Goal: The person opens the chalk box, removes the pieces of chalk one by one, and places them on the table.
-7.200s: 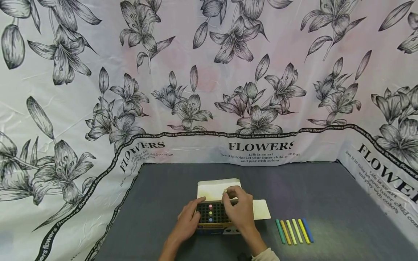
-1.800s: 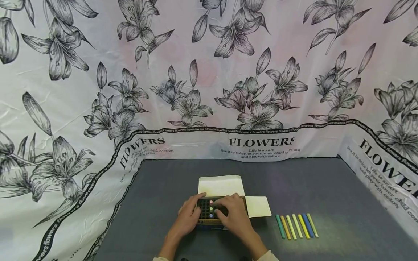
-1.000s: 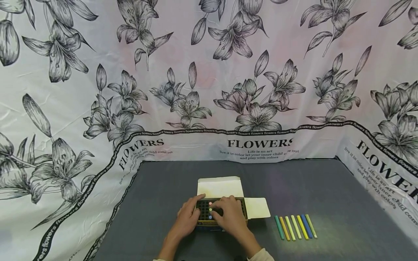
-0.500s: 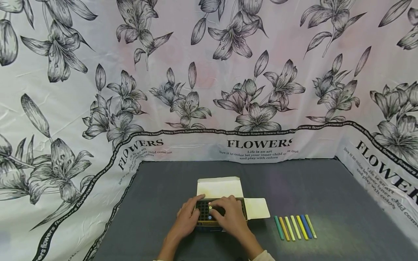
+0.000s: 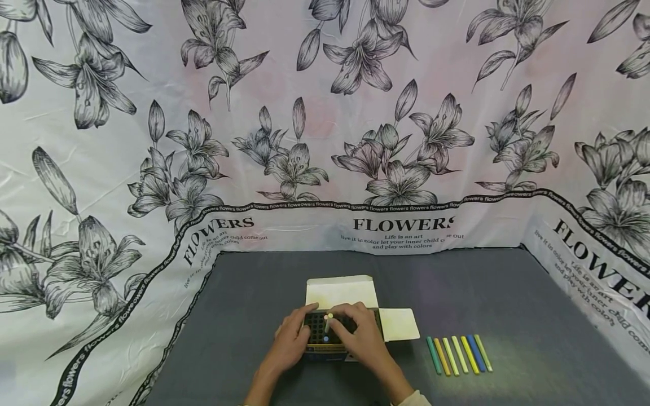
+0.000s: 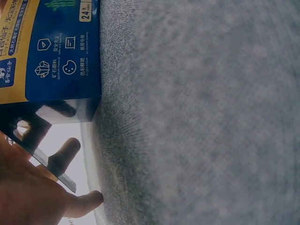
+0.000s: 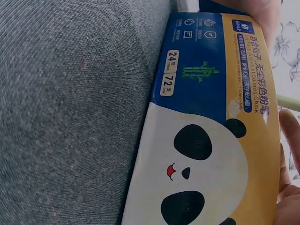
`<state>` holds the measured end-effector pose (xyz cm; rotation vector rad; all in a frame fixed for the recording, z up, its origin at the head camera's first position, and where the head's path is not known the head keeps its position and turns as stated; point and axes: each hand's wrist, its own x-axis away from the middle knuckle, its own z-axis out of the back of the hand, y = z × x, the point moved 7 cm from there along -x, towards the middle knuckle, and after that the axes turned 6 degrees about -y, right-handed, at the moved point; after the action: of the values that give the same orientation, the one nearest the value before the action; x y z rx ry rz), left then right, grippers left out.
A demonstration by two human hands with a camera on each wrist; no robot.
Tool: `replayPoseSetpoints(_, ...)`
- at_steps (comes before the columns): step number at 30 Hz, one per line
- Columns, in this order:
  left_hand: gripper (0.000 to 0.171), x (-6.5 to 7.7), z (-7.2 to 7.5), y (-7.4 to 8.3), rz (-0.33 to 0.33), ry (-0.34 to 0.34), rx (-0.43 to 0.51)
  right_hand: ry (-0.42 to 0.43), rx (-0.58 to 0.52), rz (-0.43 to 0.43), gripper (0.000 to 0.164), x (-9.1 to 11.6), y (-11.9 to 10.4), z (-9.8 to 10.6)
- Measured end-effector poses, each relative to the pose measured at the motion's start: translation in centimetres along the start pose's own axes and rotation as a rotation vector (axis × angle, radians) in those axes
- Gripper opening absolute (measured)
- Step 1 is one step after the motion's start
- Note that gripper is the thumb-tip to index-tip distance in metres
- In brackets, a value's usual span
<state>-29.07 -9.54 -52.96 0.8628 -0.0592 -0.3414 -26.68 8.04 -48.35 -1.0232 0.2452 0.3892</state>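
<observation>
In the head view an open chalk box (image 5: 327,349) stands on the table, its top a dark grid of holes. My left hand (image 5: 290,338) grips its left end, the thumb over the edge. Between thumb and index finger my right hand (image 5: 364,331) pinches a yellow-green chalk stick (image 5: 329,323), drawn up above the holes and slightly tilted. The right wrist view shows that stick (image 7: 288,102) pale green over the box's printed panda side (image 7: 206,140). A blue chalk end (image 5: 326,339) sits in a near hole; a pink one (image 5: 325,317) shows behind the held stick.
Several chalk sticks (image 5: 455,355) in green, orange, yellow and blue lie side by side on the grey table (image 5: 264,287), right of the box. The white lid flap (image 5: 340,291) folds back, a side flap (image 5: 400,324) juts right. A flower-printed curtain (image 5: 284,231) surrounds the table.
My right hand has raised the yellow-green chalk out of its hole within the last half second. Since the oldest frame, another yellow-green stick has joined the row's right end. The left hand stays put.
</observation>
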Motion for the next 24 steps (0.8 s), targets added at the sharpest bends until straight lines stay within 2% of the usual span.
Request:
replayPoseSetpoints(6,0.055,0.1,0.0,0.1,-0.012,0.001,-0.008,0.002,-0.027,0.028,0.017,-0.1,-0.4,0.2)
replayPoseSetpoints(12,0.055,0.0,-0.1,-0.1,-0.011,0.013,-0.018,0.0,-0.048,0.019,0.015,-0.1,-0.5,0.7)
replayPoseSetpoints(18,0.056,-0.1,-0.1,-0.2,-0.019,0.03,-0.026,0.038,-0.047,0.052,0.017,-0.1,-0.5,1.8)
replayPoseSetpoints(24,0.056,-0.1,-0.2,-0.2,-0.023,0.008,-0.004,0.085,-0.028,0.075,0.019,0.2,0.2,3.0)
